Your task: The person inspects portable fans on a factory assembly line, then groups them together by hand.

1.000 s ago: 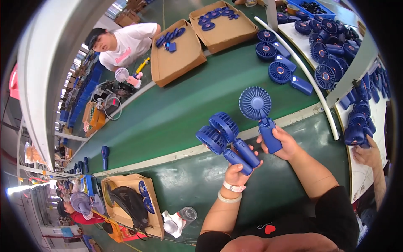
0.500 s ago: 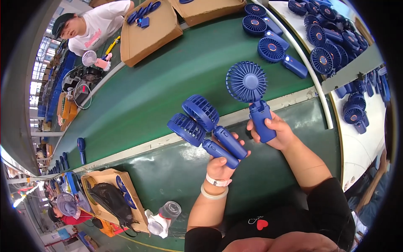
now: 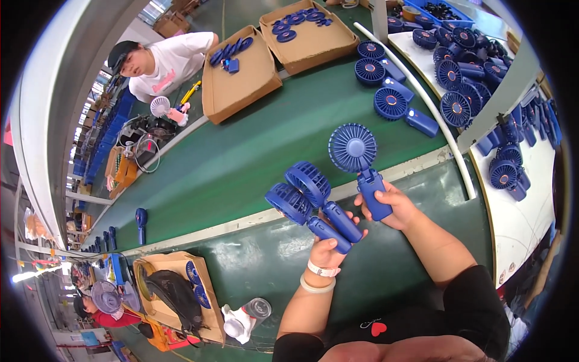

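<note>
Head view: three blue handheld fans are up in the hands, raised above the dark green table (image 3: pixel 253 229) beside the green belt (image 3: pixel 241 166). The left hand (image 3: pixel 326 253) is wrapped round the handles of two, a lower fan (image 3: pixel 315 225) and an upper fan (image 3: pixel 331 210), side by side with their round heads tipped to the left. The right hand (image 3: pixel 397 207) grips a third fan (image 3: pixel 368 181) by its handle, head upward and grille showing. Each looks light and stiff, likely hard plastic, with a smooth handle that may slip a little. The thin grille ribs and the narrow neck seem the fragile parts, so the thick handle is the safest hold. Three more fans (image 3: pixel 391 104) lie on the belt near a white tube (image 3: pixel 431 87).
</note>
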{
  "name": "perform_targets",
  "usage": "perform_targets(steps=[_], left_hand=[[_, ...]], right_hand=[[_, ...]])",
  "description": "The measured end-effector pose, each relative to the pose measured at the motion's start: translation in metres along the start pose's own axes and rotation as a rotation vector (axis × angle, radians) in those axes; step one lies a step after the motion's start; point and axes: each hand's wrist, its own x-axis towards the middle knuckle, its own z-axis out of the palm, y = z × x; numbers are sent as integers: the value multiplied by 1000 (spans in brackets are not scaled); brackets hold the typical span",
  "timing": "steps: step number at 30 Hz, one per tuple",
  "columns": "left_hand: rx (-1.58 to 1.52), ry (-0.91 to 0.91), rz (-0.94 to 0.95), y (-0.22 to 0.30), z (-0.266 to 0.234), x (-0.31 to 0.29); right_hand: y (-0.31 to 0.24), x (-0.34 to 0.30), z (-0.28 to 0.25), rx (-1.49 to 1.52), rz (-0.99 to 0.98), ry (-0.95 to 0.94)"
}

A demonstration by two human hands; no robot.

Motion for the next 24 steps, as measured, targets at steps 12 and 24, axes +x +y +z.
perform_targets(steps=[12, 24], left_hand=[[24, 138, 64, -2, 8, 0], [-14, 29, 38, -2, 0, 0]], right_hand=[[-1, 1, -2, 0, -3, -4], [0, -1, -1, 14, 3, -29]])
